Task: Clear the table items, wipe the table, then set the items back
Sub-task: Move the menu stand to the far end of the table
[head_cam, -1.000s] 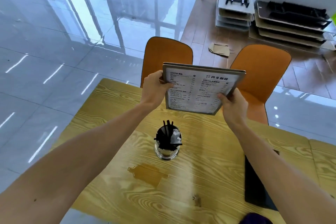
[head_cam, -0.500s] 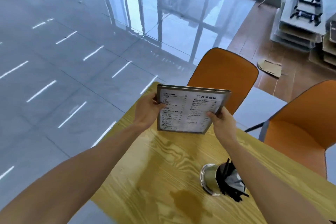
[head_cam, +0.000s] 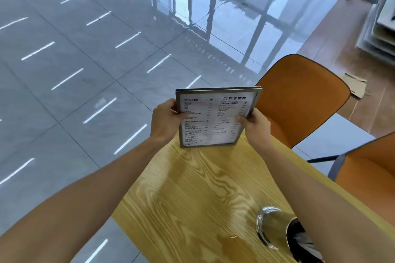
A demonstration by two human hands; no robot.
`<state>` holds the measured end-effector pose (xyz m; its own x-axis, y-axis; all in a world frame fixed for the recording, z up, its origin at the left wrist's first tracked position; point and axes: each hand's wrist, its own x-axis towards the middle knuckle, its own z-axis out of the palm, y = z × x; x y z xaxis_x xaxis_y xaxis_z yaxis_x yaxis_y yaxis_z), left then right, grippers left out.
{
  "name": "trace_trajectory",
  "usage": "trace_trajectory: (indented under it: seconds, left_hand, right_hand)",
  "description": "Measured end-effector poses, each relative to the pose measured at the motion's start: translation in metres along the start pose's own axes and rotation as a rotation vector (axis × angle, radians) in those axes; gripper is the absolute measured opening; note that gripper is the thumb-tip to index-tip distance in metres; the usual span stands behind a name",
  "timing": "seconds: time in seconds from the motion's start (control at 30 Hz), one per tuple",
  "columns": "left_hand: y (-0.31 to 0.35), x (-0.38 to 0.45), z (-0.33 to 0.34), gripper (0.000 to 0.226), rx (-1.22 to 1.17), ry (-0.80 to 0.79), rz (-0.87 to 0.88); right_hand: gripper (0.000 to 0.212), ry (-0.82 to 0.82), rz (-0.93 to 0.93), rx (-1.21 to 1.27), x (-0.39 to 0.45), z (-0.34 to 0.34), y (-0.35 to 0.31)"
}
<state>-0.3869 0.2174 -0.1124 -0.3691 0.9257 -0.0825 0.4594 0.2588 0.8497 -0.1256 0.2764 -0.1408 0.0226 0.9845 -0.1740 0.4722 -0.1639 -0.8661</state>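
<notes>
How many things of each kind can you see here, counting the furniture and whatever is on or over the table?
Orange chairs: 2
Wooden table: 1
Menu board, held in both hands: 1
Glass holder of black straws: 1
Total: 5

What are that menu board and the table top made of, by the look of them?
Menu board: seemingly a printed sheet in a thin grey frame, perhaps metal or plastic; its face looks glossy. Table top: yellow wood-grain surface, smooth and slightly shiny; whether solid wood or laminate cannot be told.
</notes>
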Motion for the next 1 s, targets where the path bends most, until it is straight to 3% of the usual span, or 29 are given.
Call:
trace_trajectory:
  seconds: [0.43,0.77,0.87,1.0]
  left_hand:
    - [-0.010,0.036,-0.010,0.016,0.048,0.137,-0.058]
    - [-0.022,0.022,-0.004,0.015,-0.004,0.128,-0.098]
    - [-0.022,0.009,0.010,0.028,0.008,0.077,-0.127]
    - [-0.011,-0.018,0.036,0.077,0.054,-0.013,-0.246]
  right_hand:
    - [0.025,-0.061,-0.060,-0.093,0.068,0.037,-0.031]
    - [0.038,-0.135,0.020,-0.117,0.057,0.032,-0.030]
    - [0.045,-0.180,0.017,-0.150,0.046,0.012,-0.026]
    - [0.045,-0.181,-0.015,-0.220,0.026,-0.029,-0.019]
